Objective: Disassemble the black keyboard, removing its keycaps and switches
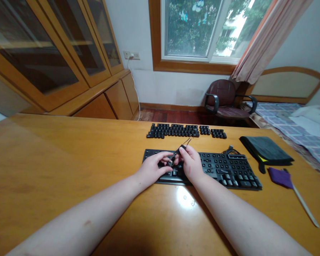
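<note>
The desk [64, 163] has a yellow-brown wood surface, with a bright reflection in front of the keyboard [215, 165]. Behind its far edge there is a glass-door cabinet [89, 39] at left, a window [192, 28], a dark red chair [222, 94] and, at right, a bed [280, 113]. Loose black keys [173, 130] stand in rows just beside the far edge; the black keyboard lies between them and the person. Near the right edge are a folded dark cloth [268, 150] and a purple item [280, 177] with a pale handle. Plain wood stretches from the keyboard towards the far left corner. Over the keyboard, the left hand [153, 167] pinches a small black piece [170, 163] between thumb and fingers; the right hand [192, 163] is closed around a black tool [181, 148] with thin wires, thumb pressed on it.
</note>
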